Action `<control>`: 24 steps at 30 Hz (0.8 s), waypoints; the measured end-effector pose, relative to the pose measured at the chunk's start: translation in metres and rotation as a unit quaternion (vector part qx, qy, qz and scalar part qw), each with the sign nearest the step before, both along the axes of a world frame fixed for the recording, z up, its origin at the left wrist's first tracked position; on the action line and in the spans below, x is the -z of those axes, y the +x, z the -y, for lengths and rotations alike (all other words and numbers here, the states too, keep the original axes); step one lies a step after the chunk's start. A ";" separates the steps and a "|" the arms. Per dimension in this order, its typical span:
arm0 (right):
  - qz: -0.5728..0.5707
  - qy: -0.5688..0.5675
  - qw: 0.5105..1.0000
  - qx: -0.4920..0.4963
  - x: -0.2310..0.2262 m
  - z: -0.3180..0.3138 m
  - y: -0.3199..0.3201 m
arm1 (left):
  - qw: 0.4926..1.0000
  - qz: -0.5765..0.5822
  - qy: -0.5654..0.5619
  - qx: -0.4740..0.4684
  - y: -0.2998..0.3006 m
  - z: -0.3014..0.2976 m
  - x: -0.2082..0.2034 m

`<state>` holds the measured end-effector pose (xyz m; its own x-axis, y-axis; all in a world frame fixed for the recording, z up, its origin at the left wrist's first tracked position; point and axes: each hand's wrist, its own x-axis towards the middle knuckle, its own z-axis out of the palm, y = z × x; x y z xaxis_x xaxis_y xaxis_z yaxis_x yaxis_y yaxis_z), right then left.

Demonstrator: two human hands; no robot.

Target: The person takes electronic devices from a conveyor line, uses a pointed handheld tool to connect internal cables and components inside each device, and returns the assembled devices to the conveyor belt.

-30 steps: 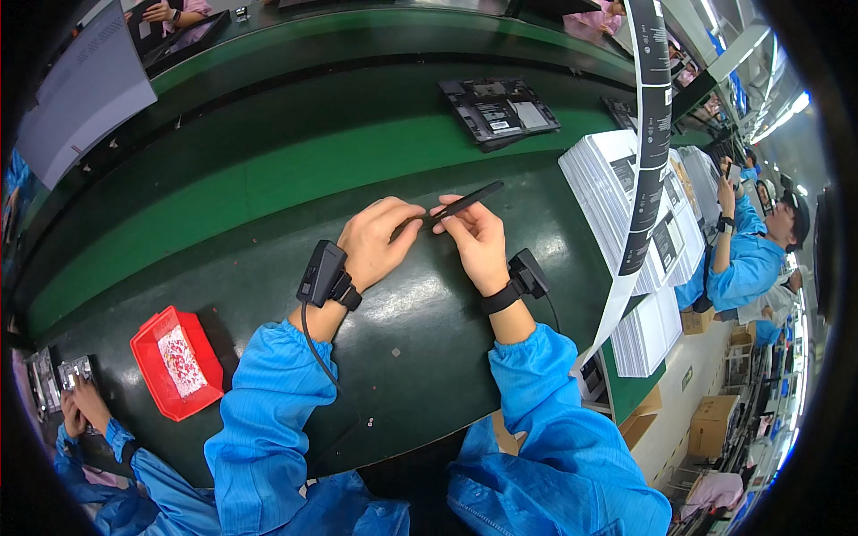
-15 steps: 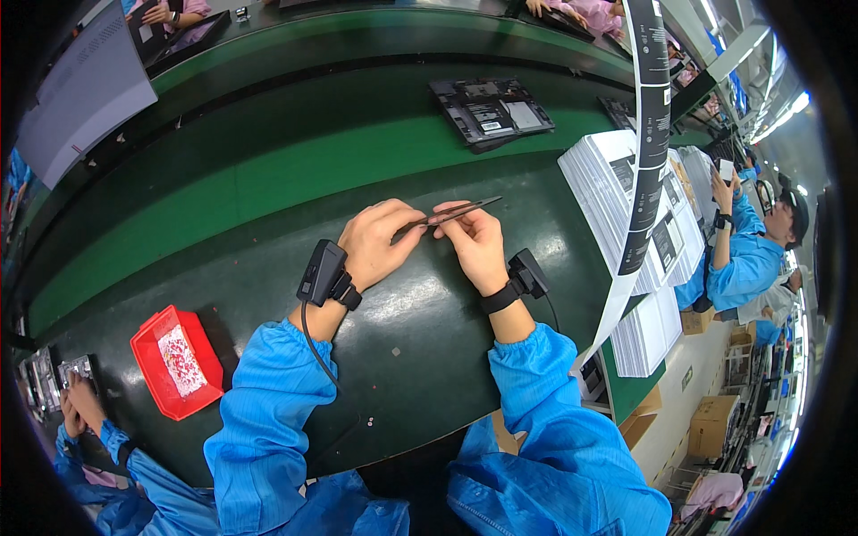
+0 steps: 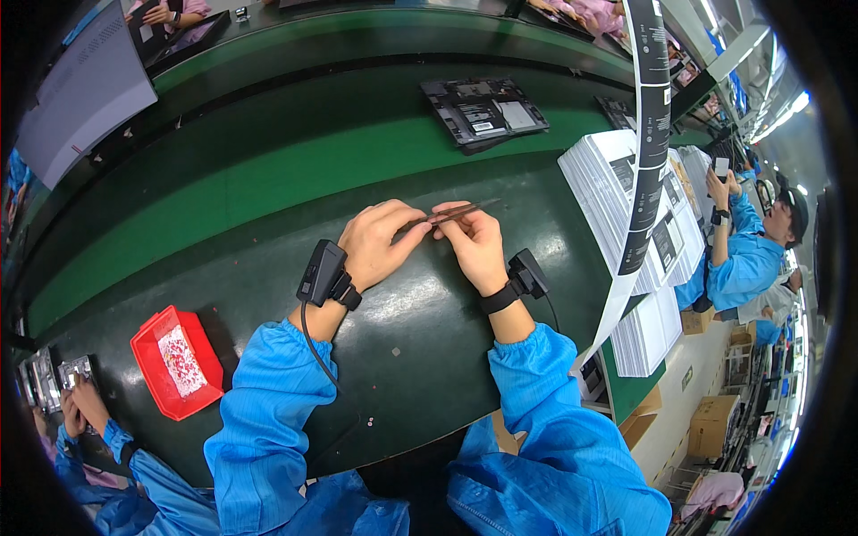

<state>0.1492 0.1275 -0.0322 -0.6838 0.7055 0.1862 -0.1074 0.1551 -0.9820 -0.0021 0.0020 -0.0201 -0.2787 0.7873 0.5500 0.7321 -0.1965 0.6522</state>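
Note:
In front of me, above the dark green tabletop, my left hand (image 3: 380, 239) and my right hand (image 3: 475, 250) meet at the fingertips. Between them is a thin, narrow dark piece (image 3: 458, 212), its far end slanting up to the right and smeared by motion. Thumb and fingers of the left hand pinch its near end. The right hand's fingers are closed around its middle. Whether it is one piece or two lying together, I cannot tell. Each wrist wears a black strapped device.
A red bin (image 3: 179, 362) with small red and white bits stands to the left, near a co-worker's hands (image 3: 85, 406). Beyond the tabletop, an opened laptop base (image 3: 485, 112) lies on the green belt (image 3: 295, 183). Stacked printed sheets (image 3: 603, 192) and a hanging label strip (image 3: 648, 143) are at right.
The narrow dark piece has tilted slightly and its far end is now blurred. My hands stay almost in place. The opened laptop base has shifted a little to the left.

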 end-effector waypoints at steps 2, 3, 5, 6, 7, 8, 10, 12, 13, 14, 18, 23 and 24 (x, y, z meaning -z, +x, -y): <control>0.025 0.006 1.000 0.008 0.001 -0.001 0.001 | 1.000 0.002 -0.002 0.000 0.000 0.000 0.000; 0.025 0.006 1.000 0.008 0.001 -0.001 0.001 | 1.000 0.000 0.000 -0.002 0.000 -0.001 0.002; 0.025 0.009 1.000 0.003 0.000 0.000 0.001 | 1.000 -0.002 0.001 -0.004 0.000 -0.001 0.003; 0.024 0.009 1.000 0.003 0.000 0.000 0.001 | 1.000 -0.004 0.000 -0.006 0.000 -0.001 0.003; 0.024 0.009 1.000 0.002 0.000 0.000 0.001 | 1.000 -0.006 -0.002 -0.007 0.000 -0.001 0.002; 0.023 0.010 1.000 0.000 0.000 0.000 0.002 | 1.000 -0.006 -0.002 -0.007 0.000 -0.001 0.003; 0.019 0.009 1.000 -0.003 -0.002 0.002 0.002 | 1.000 -0.013 0.002 -0.007 0.000 -0.001 0.003; 0.016 0.009 1.000 -0.005 -0.003 0.003 0.001 | 1.000 -0.004 0.003 -0.005 0.000 0.000 0.004; 0.017 0.028 0.999 -0.011 -0.003 0.004 0.001 | 1.000 0.005 0.003 -0.003 0.000 0.000 0.005; 0.018 0.046 0.999 -0.017 -0.003 0.005 0.001 | 1.000 0.005 0.003 -0.003 0.000 0.000 0.005; 0.038 0.068 0.997 -0.019 -0.004 0.006 0.001 | 1.000 0.004 0.004 -0.005 -0.001 0.001 0.004; 0.029 0.023 0.999 -0.015 -0.003 0.005 0.000 | 1.000 -0.003 0.004 -0.005 -0.002 0.000 0.004; -0.011 0.010 1.000 -0.010 0.001 0.004 0.000 | 1.000 -0.014 0.009 -0.001 0.000 -0.002 0.003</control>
<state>0.1488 0.1237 -0.0331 -0.6930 0.6881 0.2154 -0.1318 0.1728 -0.9761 -0.0021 0.0037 -0.0230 -0.2657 0.7767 0.5711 0.7503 -0.2054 0.6284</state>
